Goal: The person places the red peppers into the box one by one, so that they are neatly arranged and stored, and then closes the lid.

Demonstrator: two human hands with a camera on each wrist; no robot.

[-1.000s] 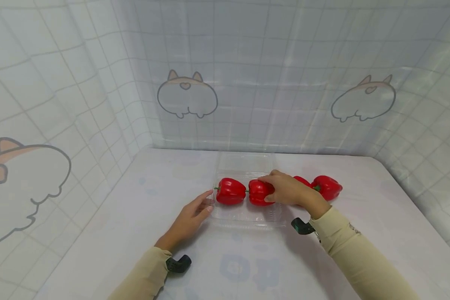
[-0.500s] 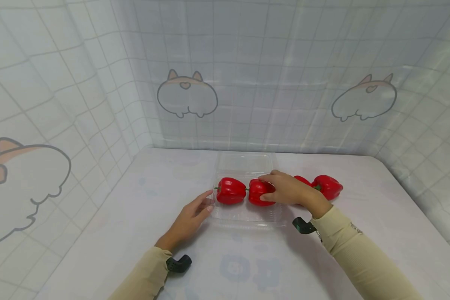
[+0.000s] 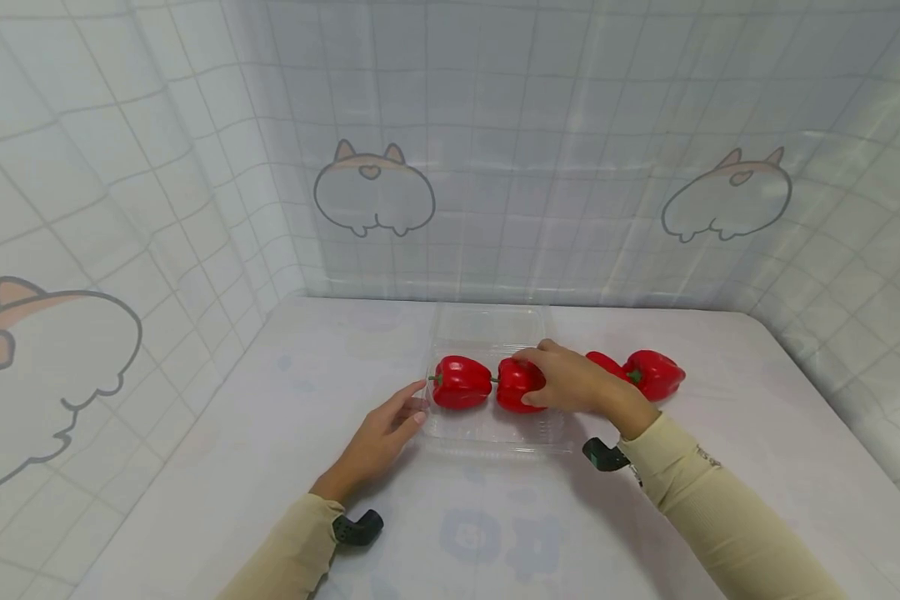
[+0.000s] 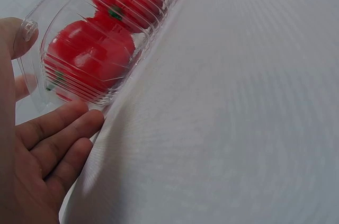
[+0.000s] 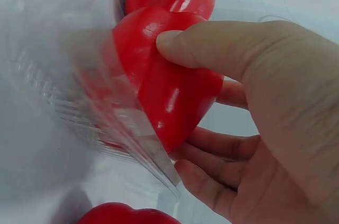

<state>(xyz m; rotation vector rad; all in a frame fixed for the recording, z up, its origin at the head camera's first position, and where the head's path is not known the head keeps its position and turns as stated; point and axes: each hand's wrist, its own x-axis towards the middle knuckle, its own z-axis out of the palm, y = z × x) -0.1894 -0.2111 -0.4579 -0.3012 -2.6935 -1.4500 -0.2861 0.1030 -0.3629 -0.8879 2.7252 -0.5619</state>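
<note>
Two red bell peppers lie end to end in a clear plastic clamshell container [image 3: 487, 433], its lid [image 3: 491, 323] folded back. My right hand [image 3: 576, 382] holds the right bell pepper [image 3: 516, 386], thumb on the near side and fingers around the far side. In the right wrist view the thumb presses on this pepper [image 5: 169, 86] inside the container wall. The left bell pepper [image 3: 461, 383] is untouched, its green stem pointing left. My left hand [image 3: 378, 433] rests at the container's left side, fingers loosely extended. In the left wrist view these fingers [image 4: 58, 134] touch the plastic.
Two more red bell peppers lie on the table right of the container: one [image 3: 654, 375] in full view, the other [image 3: 603, 362] partly behind the right hand. The white table [image 3: 307, 350] meets grid-patterned curtains [image 3: 525, 208] at the back and sides.
The right hand shifts very slightly left, still holding the right pepper in the container. The left hand and the left pepper stay in place.
</note>
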